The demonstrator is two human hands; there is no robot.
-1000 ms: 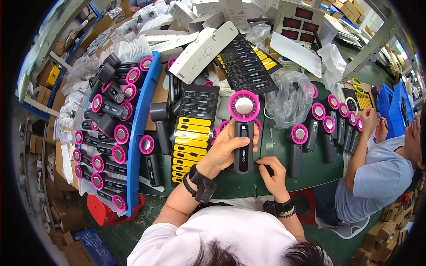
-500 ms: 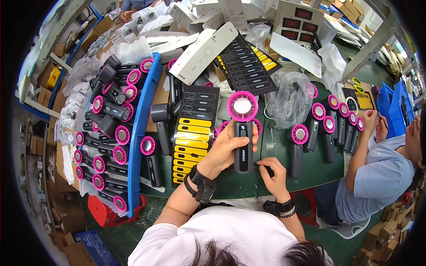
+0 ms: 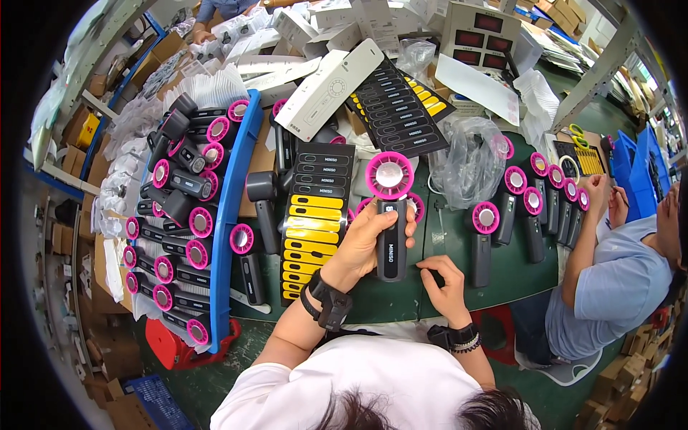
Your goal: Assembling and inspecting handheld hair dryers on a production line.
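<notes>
My left hand (image 3: 364, 242) is wrapped round the dark grey handle of a handheld fan (image 3: 391, 259). The fan stands upright, its round pink-rimmed head at the top, and my thumb presses on the upper front of the handle. Just right of it, my right hand (image 3: 448, 292) hovers or rests at the near table edge, empty, with loosely bent fingers apart. Left of the held fan lies a black sheet of yellow stickers (image 3: 309, 247), some of its places black. Part of another pink fan head (image 3: 416, 206) shows behind the fan I hold.
A blue tray (image 3: 228, 229) full of fans stands at the left. Several fans stand in a group (image 3: 532, 204) at the right, by a co-worker's hands (image 3: 605, 197). A clear plastic bag (image 3: 466, 161), a white box (image 3: 330, 89) and more sticker sheets (image 3: 398, 107) lie at the back.
My left thumb has slid up the handle toward the fan head. The fan has shifted slightly; my right hand keeps its place.
</notes>
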